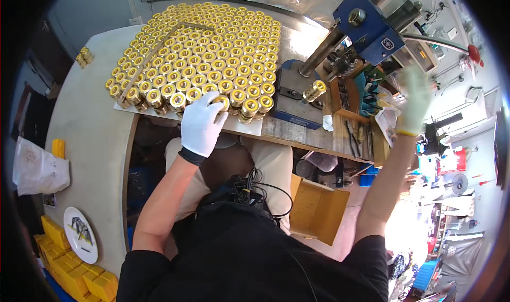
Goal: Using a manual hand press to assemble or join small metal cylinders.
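My left hand (201, 126), in a white glove with a dark cuff, has its fingers curled round a brass cylindrical fitting (221, 102) at the front edge of a large block of standing fittings (199, 52). Each has a bright yellow ring at its top. Raised on the right is my right hand (415, 103), in a pale glove; motion smears its fingers, and I cannot see anything in them. It is nearest the blue bench press (366, 26), below the red-knobbed lever (443, 41). One brass fitting (314, 91) sits tilted on the press base (298, 108).
A metal bar frame (151, 55) lies across the fittings. Right of the press are a wooden tool box (345, 103) and pliers (352, 137). An open carton (319, 209) stands below the bench. On the left table are a white bag (40, 166), a plate (71, 217) and yellow boxes (79, 275).
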Demonstrator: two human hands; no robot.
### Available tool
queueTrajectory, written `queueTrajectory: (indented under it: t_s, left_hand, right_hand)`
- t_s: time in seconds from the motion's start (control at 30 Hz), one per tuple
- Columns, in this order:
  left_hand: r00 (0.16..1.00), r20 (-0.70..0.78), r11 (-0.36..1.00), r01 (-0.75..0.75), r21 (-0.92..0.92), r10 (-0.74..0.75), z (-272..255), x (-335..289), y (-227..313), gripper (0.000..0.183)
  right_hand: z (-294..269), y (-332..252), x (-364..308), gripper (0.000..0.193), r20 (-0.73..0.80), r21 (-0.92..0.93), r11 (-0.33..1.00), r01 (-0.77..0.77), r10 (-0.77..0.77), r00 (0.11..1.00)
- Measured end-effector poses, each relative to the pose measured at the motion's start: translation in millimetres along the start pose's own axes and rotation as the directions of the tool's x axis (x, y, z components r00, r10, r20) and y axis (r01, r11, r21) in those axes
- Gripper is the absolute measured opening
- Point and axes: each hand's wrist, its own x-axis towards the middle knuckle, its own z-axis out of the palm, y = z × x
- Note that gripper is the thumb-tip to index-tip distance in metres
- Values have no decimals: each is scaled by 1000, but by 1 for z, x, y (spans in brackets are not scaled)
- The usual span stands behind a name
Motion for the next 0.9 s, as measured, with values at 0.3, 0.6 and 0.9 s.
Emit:
queueTrajectory:
  t_s: [0.3, 0.6, 0.9]
  left_hand:
    - [995, -39, 987, 82, -137, -88, 0, -26, 2, 42]
    - [917, -54, 820, 325, -471, -395, 15, -60, -10, 41]
    - [853, 52, 579, 396, -713, -519, 15, -80, -10, 42]
  right_hand:
    - [157, -4, -110, 59, 241, -149, 955, -256, 287, 927]
    - [168, -12, -105, 60, 196, -141, 942, -304, 328, 924]
    - [166, -74, -122, 54, 194, 7, 932, -361, 353, 915]
